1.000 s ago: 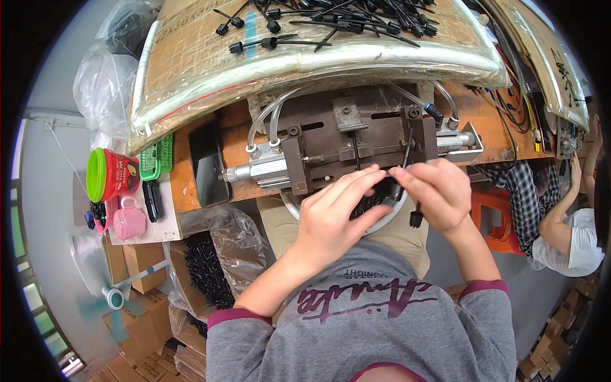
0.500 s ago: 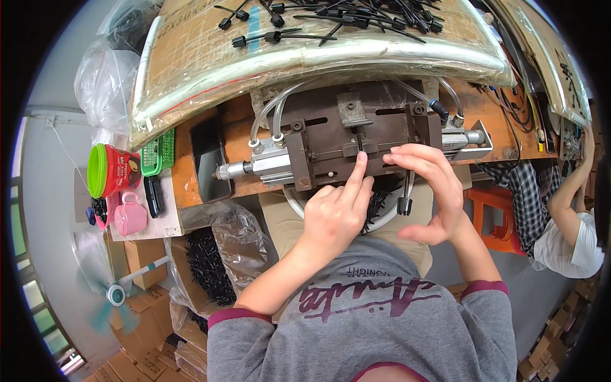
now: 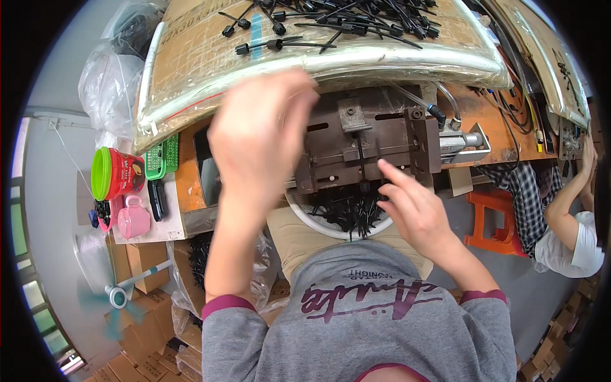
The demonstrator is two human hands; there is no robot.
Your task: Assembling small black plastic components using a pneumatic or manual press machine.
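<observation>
A dark metal fixture point(image 3: 328, 170) sits at the table's edge in front of me. A black strip with a thick head, resembling a cable tie point(image 3: 365, 185), lies along its middle, head toward me. Beside that head is my right hand point(image 3: 412, 213), index finger stretched out and the others loosely bent, with nothing visible in its grasp. My left hand point(image 3: 259, 130) is raised over the fixture's left side, near the front edge of the covered board. Motion blurs its fingers, and it hides the left cylinder. Below the fixture, a round white-rimmed basket point(image 3: 304, 223) holds many similar black pieces.
More black strips point(image 3: 356, 25) lie on the plastic-wrapped cardboard board point(image 3: 191, 70) above. An air cylinder point(image 3: 461, 141) with hoses flanks the fixture at right. Left are a red tub point(image 3: 127, 170), a pink cup point(image 3: 133, 219) and a fan point(image 3: 117, 297). Another person point(image 3: 568, 239) sits at right.
My left hand has lifted from the fixture's middle up and leftward. My right hand has moved down and left. The black strip beside it now lies in the fixture's middle.
</observation>
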